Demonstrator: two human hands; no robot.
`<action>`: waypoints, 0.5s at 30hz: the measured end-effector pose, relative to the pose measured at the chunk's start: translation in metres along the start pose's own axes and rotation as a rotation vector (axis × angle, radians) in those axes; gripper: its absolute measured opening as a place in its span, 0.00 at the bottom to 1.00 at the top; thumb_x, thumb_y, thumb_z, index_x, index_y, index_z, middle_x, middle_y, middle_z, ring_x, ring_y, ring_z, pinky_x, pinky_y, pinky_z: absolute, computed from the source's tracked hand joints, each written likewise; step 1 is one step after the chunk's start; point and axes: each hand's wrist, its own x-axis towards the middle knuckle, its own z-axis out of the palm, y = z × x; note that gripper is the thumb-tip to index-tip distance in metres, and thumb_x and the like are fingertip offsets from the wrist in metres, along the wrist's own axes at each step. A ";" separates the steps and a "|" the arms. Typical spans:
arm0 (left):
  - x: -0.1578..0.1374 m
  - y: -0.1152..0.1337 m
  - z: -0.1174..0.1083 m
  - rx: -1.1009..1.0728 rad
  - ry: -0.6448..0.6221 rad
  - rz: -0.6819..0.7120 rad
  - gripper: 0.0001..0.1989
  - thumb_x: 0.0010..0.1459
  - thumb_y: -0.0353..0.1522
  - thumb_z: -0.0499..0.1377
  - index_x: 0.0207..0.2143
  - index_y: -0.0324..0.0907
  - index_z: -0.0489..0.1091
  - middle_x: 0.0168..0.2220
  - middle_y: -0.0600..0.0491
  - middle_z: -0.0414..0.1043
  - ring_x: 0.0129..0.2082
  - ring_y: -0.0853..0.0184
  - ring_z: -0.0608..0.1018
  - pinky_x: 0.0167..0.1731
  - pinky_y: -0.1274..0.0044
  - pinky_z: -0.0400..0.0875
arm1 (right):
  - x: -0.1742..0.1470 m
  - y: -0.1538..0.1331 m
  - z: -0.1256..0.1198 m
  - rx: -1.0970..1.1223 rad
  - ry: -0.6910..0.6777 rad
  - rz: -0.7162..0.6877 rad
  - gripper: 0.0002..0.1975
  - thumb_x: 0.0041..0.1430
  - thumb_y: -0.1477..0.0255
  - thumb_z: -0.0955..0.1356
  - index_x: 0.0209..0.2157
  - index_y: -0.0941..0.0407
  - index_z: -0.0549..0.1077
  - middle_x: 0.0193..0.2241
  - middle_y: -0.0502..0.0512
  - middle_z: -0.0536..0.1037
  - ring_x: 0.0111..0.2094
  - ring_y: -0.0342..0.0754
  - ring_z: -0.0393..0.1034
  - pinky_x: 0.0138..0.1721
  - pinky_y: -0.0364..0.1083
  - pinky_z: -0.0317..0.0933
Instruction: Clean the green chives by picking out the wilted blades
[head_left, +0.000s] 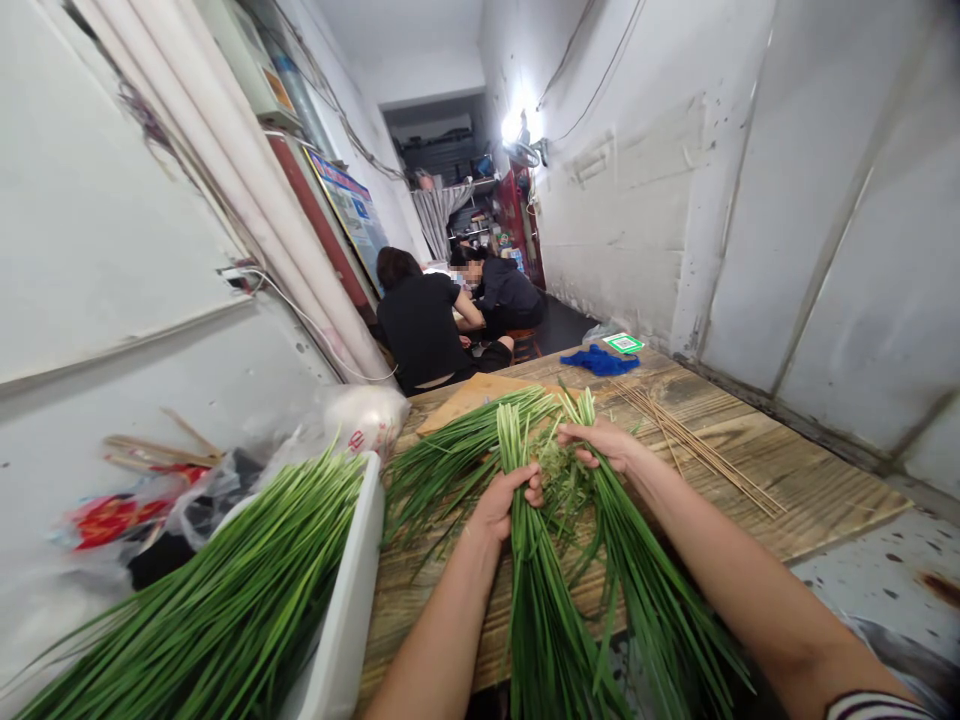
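My left hand (512, 500) is closed around a bunch of garlic chives (551, 610), its pale stem ends pointing up and its green leaves hanging over the table's near edge. To the right, my right hand (600, 445) grips a second bunch of chives (656, 590) close to its pale ends. Between and behind the hands lies a small heap of trimmings (559, 475). Another pile of chives (457, 440) rests on the wooden table (720, 440) just left of my left hand, partly over an orange-brown board (469, 392).
At left, a white bin (352, 590) holds many chives (247, 580), with plastic bags (367, 415) behind it. Thin sticks (712, 450), a blue cloth (600, 360) and a QR code card (624, 344) lie on the table's right part. Two people (424, 325) sit beyond the table.
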 end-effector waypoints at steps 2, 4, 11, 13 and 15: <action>0.000 0.000 0.001 0.006 0.007 0.006 0.14 0.44 0.30 0.68 0.24 0.36 0.63 0.18 0.60 0.60 0.15 0.81 0.62 0.17 0.86 0.57 | -0.001 0.001 0.002 0.016 -0.056 -0.046 0.11 0.53 0.69 0.71 0.24 0.61 0.71 0.12 0.46 0.67 0.08 0.33 0.51 0.07 0.34 0.44; -0.001 0.000 0.001 0.014 0.012 0.014 0.13 0.44 0.30 0.68 0.24 0.36 0.64 0.18 0.59 0.61 0.14 0.80 0.62 0.16 0.85 0.58 | -0.003 0.004 0.005 0.041 -0.127 -0.086 0.10 0.50 0.70 0.73 0.26 0.61 0.71 0.14 0.46 0.69 0.09 0.32 0.51 0.07 0.34 0.44; 0.000 -0.003 0.002 0.077 0.141 -0.030 0.08 0.47 0.28 0.65 0.29 0.34 0.70 0.24 0.51 0.72 0.19 0.74 0.72 0.21 0.82 0.69 | 0.000 0.006 0.011 0.188 -0.109 -0.040 0.11 0.58 0.69 0.69 0.25 0.61 0.70 0.18 0.51 0.73 0.13 0.36 0.61 0.12 0.35 0.56; 0.000 -0.003 0.002 0.087 0.155 -0.037 0.07 0.48 0.28 0.65 0.30 0.33 0.71 0.26 0.48 0.74 0.22 0.72 0.75 0.23 0.80 0.71 | 0.001 0.004 0.008 0.279 -0.106 -0.021 0.11 0.59 0.71 0.68 0.25 0.61 0.70 0.21 0.53 0.75 0.20 0.38 0.69 0.21 0.37 0.65; 0.000 -0.002 0.002 0.100 0.130 -0.029 0.07 0.48 0.28 0.65 0.30 0.32 0.72 0.28 0.47 0.75 0.24 0.71 0.75 0.24 0.81 0.72 | 0.001 0.004 0.008 0.323 -0.151 0.011 0.09 0.58 0.72 0.69 0.26 0.61 0.69 0.22 0.52 0.75 0.19 0.37 0.68 0.21 0.37 0.65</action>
